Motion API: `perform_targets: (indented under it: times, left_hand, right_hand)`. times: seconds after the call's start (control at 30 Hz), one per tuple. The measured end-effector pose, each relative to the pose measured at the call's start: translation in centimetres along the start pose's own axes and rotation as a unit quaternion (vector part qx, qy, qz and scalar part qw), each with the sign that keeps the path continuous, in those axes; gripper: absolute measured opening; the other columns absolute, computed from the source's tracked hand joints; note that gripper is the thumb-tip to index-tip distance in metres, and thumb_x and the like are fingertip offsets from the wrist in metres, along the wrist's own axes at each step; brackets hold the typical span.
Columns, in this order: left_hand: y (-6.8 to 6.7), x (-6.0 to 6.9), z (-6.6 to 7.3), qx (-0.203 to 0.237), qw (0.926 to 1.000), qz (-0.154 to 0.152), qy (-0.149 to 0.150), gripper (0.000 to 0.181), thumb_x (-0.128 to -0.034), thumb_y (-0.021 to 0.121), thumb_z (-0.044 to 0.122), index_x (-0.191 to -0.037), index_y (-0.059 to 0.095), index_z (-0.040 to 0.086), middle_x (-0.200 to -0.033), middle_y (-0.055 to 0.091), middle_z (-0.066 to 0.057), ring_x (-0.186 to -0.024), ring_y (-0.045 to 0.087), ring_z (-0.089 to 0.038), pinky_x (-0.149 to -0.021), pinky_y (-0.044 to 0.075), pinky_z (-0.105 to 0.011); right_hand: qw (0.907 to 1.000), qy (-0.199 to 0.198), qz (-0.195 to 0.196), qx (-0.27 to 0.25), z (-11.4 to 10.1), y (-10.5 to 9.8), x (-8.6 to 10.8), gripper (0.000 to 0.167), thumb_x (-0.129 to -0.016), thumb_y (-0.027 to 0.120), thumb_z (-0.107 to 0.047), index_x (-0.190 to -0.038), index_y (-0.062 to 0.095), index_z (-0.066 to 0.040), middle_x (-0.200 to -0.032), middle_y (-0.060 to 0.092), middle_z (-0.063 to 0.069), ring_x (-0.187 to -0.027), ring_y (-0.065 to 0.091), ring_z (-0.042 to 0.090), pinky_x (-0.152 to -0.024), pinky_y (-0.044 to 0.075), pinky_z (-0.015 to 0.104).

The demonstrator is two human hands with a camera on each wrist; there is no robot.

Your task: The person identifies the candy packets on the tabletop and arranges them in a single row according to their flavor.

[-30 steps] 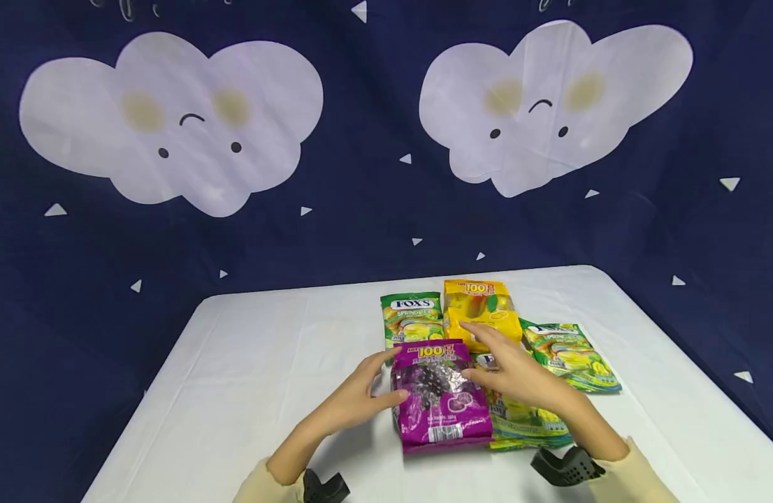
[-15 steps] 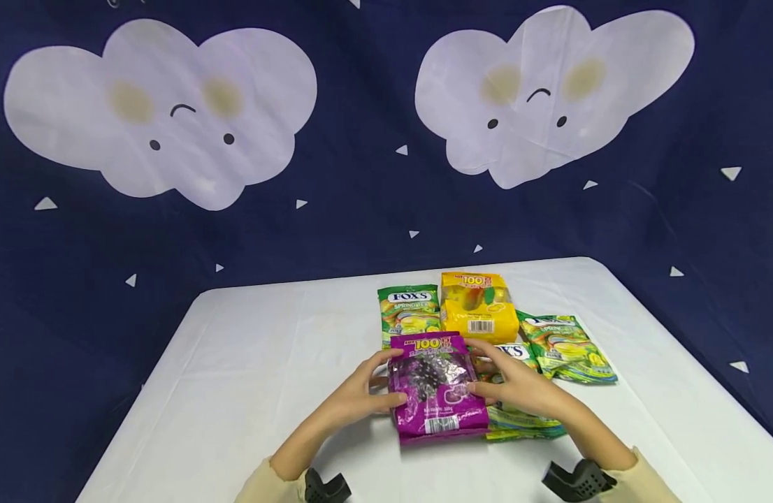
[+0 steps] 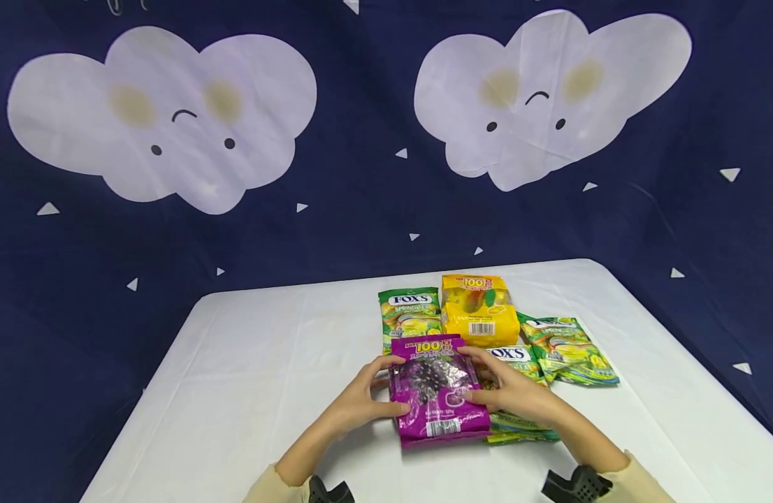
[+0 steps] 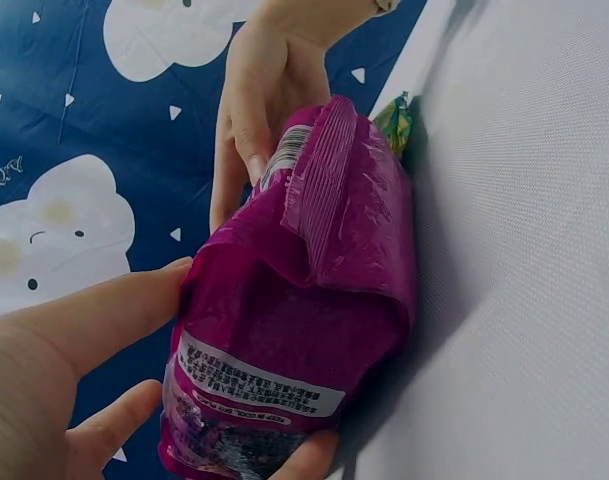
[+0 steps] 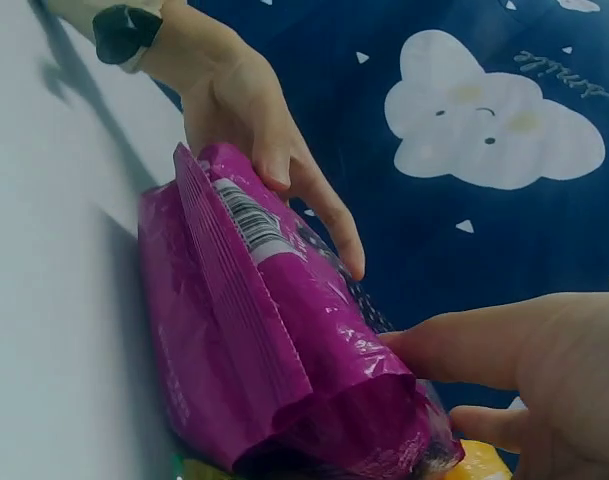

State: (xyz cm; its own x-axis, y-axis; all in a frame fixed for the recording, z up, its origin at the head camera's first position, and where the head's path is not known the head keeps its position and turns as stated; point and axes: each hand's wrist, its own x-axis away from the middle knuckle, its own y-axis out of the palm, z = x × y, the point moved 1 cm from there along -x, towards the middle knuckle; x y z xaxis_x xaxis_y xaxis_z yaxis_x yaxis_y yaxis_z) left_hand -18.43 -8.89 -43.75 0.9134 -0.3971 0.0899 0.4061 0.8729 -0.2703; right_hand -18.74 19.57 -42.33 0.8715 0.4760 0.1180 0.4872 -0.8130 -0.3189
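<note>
A purple candy bag point(image 3: 438, 388) with a blackberry picture lies at the front of a group of bags, its barcode end toward me. My left hand point(image 3: 363, 399) holds its left side, thumb on the upper face; in the left wrist view a fingertip point(image 4: 309, 458) of that hand shows low on the bag's side. From the right, my right hand point(image 3: 515, 392) grips the opposite side, thumb and fingers spread along it. Under and beside that hand sits a green Fox's candy bag point(image 3: 509, 355), partly covered.
Behind the purple bag lie another green Fox's bag point(image 3: 412, 311) and a yellow mango candy bag point(image 3: 481, 314). A third green Fox's bag point(image 3: 569, 349) is at the right. All rest on a white-covered table point(image 3: 267, 349) before a dark blue cloud-printed curtain point(image 3: 361, 244).
My right hand has come down from above the yellow and green bags onto the purple bag's right side. My left hand has stayed at its left side. The view has shifted slightly.
</note>
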Motion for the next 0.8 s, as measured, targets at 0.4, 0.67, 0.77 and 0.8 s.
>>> perform_targets:
  times: [0.4, 0.67, 0.77, 0.8]
  left_hand:
    - [-0.1, -0.3, -0.4, 0.026, 0.9995, -0.018, 0.002, 0.073, -0.0761, 0.083, 0.014, -0.139, 0.046, 0.024, -0.146, 0.034, -0.019, -0.130, 0.036, -0.048, -0.099, 0.031, -0.068]
    - [0.0, -0.3, -0.5, 0.034, 0.9994, -0.004, -0.001, 0.074, -0.0755, 0.083, 0.014, -0.140, 0.047, 0.024, -0.147, 0.035, -0.018, -0.130, 0.037, -0.046, -0.101, 0.029, -0.068]
    - [0.2, -0.2, -0.7, 0.037, 0.9993, 0.009, 0.003, 0.074, -0.0749, 0.084, 0.014, -0.140, 0.048, 0.024, -0.147, 0.037, -0.016, -0.130, 0.040, -0.044, -0.102, 0.028, -0.067]
    - [0.3, -0.2, -0.7, 0.039, 0.9991, 0.013, 0.005, 0.074, -0.0748, 0.084, 0.014, -0.140, 0.049, 0.024, -0.148, 0.037, -0.016, -0.130, 0.040, -0.044, -0.102, 0.028, -0.067]
  right_hand:
    - [0.9912, 0.034, -0.006, -0.127, 1.2, -0.1, -0.4, 0.078, -0.084, 0.075, -0.012, -0.149, 0.030, -0.014, -0.148, 0.027, 0.022, -0.123, 0.043, 0.038, -0.082, 0.054, 0.047]
    - [0.9889, 0.033, 0.012, -0.145, 1.4, 0.0, -0.5, 0.078, -0.081, 0.077, -0.009, -0.147, 0.034, -0.012, -0.146, 0.028, 0.022, -0.120, 0.044, 0.035, -0.082, 0.054, 0.046]
    - [0.9890, 0.024, 0.016, -0.145, 1.4, -0.1, -0.4, 0.078, -0.081, 0.077, -0.007, -0.147, 0.034, -0.010, -0.145, 0.027, 0.023, -0.119, 0.044, 0.035, -0.082, 0.054, 0.046]
    - [0.9893, 0.023, 0.018, -0.143, 1.3, -0.1, -0.4, 0.078, -0.081, 0.077, -0.007, -0.146, 0.035, -0.010, -0.144, 0.028, 0.023, -0.119, 0.044, 0.035, -0.083, 0.054, 0.045]
